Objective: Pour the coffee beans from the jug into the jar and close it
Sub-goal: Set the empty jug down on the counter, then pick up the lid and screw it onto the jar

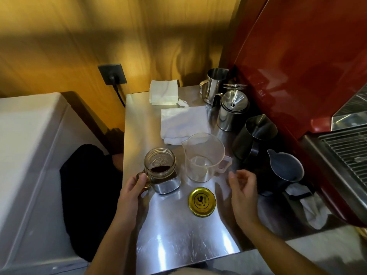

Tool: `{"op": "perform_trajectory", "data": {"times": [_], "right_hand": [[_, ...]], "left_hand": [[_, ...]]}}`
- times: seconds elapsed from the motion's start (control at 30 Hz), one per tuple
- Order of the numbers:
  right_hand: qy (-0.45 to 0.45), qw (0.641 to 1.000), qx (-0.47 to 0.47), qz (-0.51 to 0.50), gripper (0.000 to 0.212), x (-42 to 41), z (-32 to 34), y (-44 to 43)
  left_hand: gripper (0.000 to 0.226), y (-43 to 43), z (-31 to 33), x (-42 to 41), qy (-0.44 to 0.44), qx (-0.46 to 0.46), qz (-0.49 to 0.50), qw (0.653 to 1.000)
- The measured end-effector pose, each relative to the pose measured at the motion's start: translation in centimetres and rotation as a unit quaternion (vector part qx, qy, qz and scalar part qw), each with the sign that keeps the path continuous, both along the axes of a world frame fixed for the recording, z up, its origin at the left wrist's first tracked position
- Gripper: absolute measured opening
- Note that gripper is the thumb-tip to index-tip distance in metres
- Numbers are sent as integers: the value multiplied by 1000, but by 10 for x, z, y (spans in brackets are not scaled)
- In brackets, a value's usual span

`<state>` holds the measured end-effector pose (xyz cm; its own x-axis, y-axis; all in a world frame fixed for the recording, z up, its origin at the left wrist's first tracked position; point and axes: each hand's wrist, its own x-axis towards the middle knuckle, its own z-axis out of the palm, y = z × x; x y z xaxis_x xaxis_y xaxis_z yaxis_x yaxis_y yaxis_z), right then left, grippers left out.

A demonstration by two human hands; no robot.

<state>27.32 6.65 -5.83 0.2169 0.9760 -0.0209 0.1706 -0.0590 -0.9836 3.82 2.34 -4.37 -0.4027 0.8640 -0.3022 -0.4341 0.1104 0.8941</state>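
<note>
A glass jar [161, 167] with a handle stands upright on the steel counter [178, 235], its mouth uncovered and dark coffee beans in its lower part. My left hand [135, 187] grips the jar's handle. To its right stands a clear plastic jug [204, 155], upright and with no beans in it. The gold lid [202, 201] lies flat on the counter in front of the jug. My right hand [243, 183] hovers just right of the jug's handle, fingers curled and apart, holding nothing.
Several metal and dark pitchers [254, 135] line the counter's right side beside a red espresso machine [307, 76]. White cloths [183, 124] lie behind the jug. A crumpled cloth [309, 207] lies at the right. The counter's left edge drops beside the jar.
</note>
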Motion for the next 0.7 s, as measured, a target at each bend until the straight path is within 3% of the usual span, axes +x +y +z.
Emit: {"op": "perform_trajectory", "data": {"times": [0.13, 0.23, 0.37, 0.47, 0.7], "right_hand": [[-112, 981, -55, 151, 28, 4, -12, -21], [-262, 930, -6, 257, 64, 0, -16, -24], [-335, 888, 23, 315, 93, -5, -23, -23], [-366, 873, 43, 320, 87, -8, -26, -23], [-310, 894, 75, 314, 59, -7, -13, -27]], "left_hand": [[34, 0, 0, 1, 1, 1, -6, 1000], [35, -1, -1, 1, 27, 2, -8, 1000], [32, -2, 1, 1, 33, 0, -19, 999], [32, -2, 0, -1, 30, -8, -16, 999], [33, 0, -3, -3, 28, -21, -15, 999]]}}
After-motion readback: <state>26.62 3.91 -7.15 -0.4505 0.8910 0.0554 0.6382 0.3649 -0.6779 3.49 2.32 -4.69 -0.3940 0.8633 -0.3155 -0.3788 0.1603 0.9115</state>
